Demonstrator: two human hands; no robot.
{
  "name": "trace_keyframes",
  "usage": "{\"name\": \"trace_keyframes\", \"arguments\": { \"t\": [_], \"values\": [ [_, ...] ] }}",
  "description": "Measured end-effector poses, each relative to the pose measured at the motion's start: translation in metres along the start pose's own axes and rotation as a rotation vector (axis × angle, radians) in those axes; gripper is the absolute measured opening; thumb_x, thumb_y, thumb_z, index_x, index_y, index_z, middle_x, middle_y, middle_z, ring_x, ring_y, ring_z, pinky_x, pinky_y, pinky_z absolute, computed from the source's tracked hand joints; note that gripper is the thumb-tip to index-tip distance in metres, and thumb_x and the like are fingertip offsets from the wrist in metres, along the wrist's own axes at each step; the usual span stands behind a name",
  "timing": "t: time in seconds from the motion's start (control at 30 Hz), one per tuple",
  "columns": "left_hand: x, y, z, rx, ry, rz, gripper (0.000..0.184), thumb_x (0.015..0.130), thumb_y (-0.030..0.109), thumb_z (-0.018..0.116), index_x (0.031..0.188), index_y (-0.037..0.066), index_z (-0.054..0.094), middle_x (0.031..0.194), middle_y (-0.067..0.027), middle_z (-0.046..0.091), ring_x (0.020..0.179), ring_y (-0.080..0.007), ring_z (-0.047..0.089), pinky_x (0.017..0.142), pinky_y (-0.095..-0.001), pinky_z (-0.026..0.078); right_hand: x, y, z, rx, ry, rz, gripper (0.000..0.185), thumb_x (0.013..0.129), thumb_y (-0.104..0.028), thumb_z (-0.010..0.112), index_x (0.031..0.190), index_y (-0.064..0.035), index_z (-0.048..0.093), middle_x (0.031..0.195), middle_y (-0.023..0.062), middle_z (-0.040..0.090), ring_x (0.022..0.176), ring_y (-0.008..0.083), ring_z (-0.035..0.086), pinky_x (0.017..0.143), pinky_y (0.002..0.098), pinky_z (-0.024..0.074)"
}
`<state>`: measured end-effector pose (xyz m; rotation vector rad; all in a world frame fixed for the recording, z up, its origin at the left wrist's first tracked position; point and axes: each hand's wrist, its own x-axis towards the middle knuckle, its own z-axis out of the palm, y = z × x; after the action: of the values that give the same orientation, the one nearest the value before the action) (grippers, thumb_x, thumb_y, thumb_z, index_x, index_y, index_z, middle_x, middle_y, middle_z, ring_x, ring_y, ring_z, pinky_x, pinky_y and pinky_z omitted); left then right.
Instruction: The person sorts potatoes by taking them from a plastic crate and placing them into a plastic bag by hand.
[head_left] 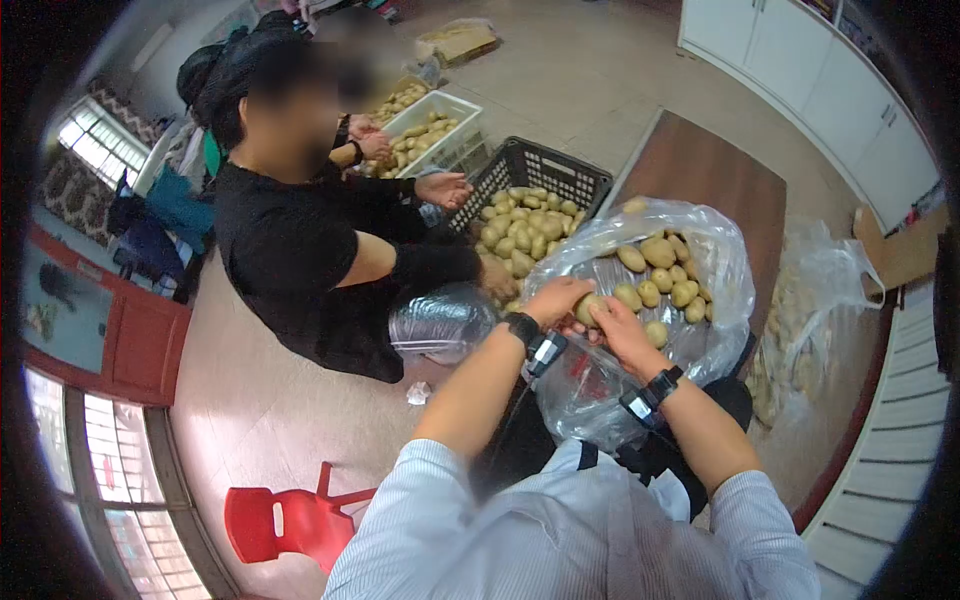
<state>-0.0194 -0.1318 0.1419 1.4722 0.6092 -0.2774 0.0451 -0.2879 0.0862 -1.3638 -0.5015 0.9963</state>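
Left hand (556, 302) and right hand (627, 334) both grasping one oval tan potato (588, 311) at left side of clear plastic bag (737, 245). Likely mid-job: bag part-filled with loose tan potatoes (660, 282); more in black perforated plastic crate (568, 170), left of bag.

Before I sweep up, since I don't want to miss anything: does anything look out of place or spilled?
One thing: a small crumpled whitish scrap lies on the floor beside the co-worker in black. It looks like dropped litter, though its material is unclear. The held potato shows no clear damage.
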Motion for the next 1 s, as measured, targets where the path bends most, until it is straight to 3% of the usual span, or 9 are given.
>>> {"name": "trace_keyframes", "arguments": {
  "t": [0.17, 0.33, 0.47, 0.5, 0.53, 0.63, 0.67, 0.8, 1.0],
  "values": [
    [0.032, -0.032, -0.009, 0.081, -0.178, 0.185, 0.04, 0.091, 0.042, 0.054, 0.098, 0.002, 0.057, 0.075, -0.0078, 0.064, 0.05, -0.0147, 0.06, 0.038, -0.0246, 0.045, 0.0, -0.003, -0.002, -0.137, 0.038, -0.02, 0.03, 0.095, -0.034, 0.051, 0.095, -0.0045, 0.056, 0.073, -0.0014, 0.054, 0.059, 0.0056, 0.047, 0.052, 0.0216, 0.0399],
    [0.025, -0.02, -0.009, -0.026, -0.167, 0.056, 0.037, 0.092, 0.039, 0.054, 0.095, 0.002, 0.056, 0.075, -0.0078, 0.064, 0.052, -0.0139, 0.061, 0.04, -0.0239, 0.045, 0.0, 0.0, -0.007, -0.477, 0.17, -0.075, 0.033, 0.095, -0.036, 0.052, 0.091, -0.0032, 0.057, 0.07, 0.0015, 0.056, 0.059, 0.0065, 0.05, 0.052, 0.0222, 0.0389],
    [0.042, -0.034, -0.023, -0.301, -0.174, 0.018, 0.031, 0.091, 0.035, 0.058, 0.103, 0.007, 0.057, 0.091, -0.0083, 0.062, 0.066, -0.0198, 0.06, 0.049, -0.0299, 0.049, 0.003, 0.022, -0.017, -0.313, 0.198, -0.104, 0.036, 0.094, -0.038, 0.053, 0.092, -0.002, 0.057, 0.07, 0.0014, 0.055, 0.061, 0.0079, 0.051, 0.053, 0.0243, 0.0402],
    [0.042, -0.034, -0.026, -0.301, -0.184, 0.01, 0.031, 0.091, 0.035, 0.058, 0.103, 0.007, 0.057, 0.091, -0.0083, 0.062, 0.066, -0.0198, 0.06, 0.049, -0.0299, 0.049, -0.001, 0.022, -0.02, -0.388, 0.249, -0.116, 0.037, 0.092, -0.037, 0.054, 0.094, 0.0002, 0.057, 0.075, 0.0089, 0.059, 0.068, 0.0177, 0.056, 0.06, 0.0303, 0.0433],
    [0.041, -0.032, -0.031, -0.381, -0.131, 0.049, 0.033, 0.092, 0.036, 0.055, 0.106, 0.007, 0.056, 0.091, -0.0082, 0.062, 0.067, -0.0198, 0.061, 0.05, -0.0292, 0.049, -0.005, 0.025, -0.023, -0.464, 0.3, -0.127, 0.039, 0.09, -0.036, 0.056, 0.095, 0.0024, 0.058, 0.081, 0.0163, 0.062, 0.075, 0.0274, 0.061, 0.068, 0.0362, 0.0463],
    [0.033, -0.023, -0.04, -0.588, 0.021, 0.134, 0.034, 0.094, 0.036, 0.049, 0.112, 0.006, 0.053, 0.093, -0.0081, 0.062, 0.069, -0.0198, 0.06, 0.051, -0.0281, 0.048, -0.016, 0.04, -0.041, -0.873, 0.491, -0.33, 0.031, 0.087, -0.028, 0.059, 0.101, -0.0004, 0.058, 0.096, 0.0177, 0.061, 0.091, 0.033, 0.057, 0.079, 0.0405, 0.0446],
    [0.028, -0.017, -0.038, -0.664, 0.18, 0.127, 0.032, 0.095, 0.031, 0.047, 0.115, 0.006, 0.052, 0.097, -0.0087, 0.061, 0.069, -0.0213, 0.06, 0.053, -0.029, 0.049, -0.022, 0.04, -0.048, -1.049, 0.512, -0.242, 0.03, 0.081, -0.021, 0.063, 0.103, -0.0027, 0.058, 0.107, 0.0191, 0.056, 0.102, 0.0357, 0.051, 0.088, 0.0445, 0.0403],
    [0.049, -0.043, -0.07, -0.763, 0.341, 0.21, 0.034, 0.093, 0.031, 0.049, 0.116, 0.006, 0.048, 0.105, -0.013, 0.058, 0.078, -0.0298, 0.061, 0.061, -0.0403, 0.051, -0.037, 0.039, -0.057, -1.184, 0.66, -0.243, 0.039, 0.073, -0.012, 0.066, 0.108, -0.0014, 0.055, 0.112, 0.0171, 0.053, 0.104, 0.0376, 0.049, 0.091, 0.0462, 0.0393],
    [0.055, -0.067, -0.102, -0.783, 0.516, 0.224, 0.027, 0.092, 0.018, 0.044, 0.112, 0.002, 0.052, 0.1, -0.0154, 0.057, 0.082, -0.0314, 0.061, 0.064, -0.0436, 0.054, -0.028, 0.071, -0.068, -1.277, 0.657, -0.162, 0.037, 0.074, -0.006, 0.06, 0.111, -0.0049, 0.055, 0.116, 0.0168, 0.052, 0.105, 0.0384, 0.049, 0.09, 0.0464, 0.0408]
  ]
}}
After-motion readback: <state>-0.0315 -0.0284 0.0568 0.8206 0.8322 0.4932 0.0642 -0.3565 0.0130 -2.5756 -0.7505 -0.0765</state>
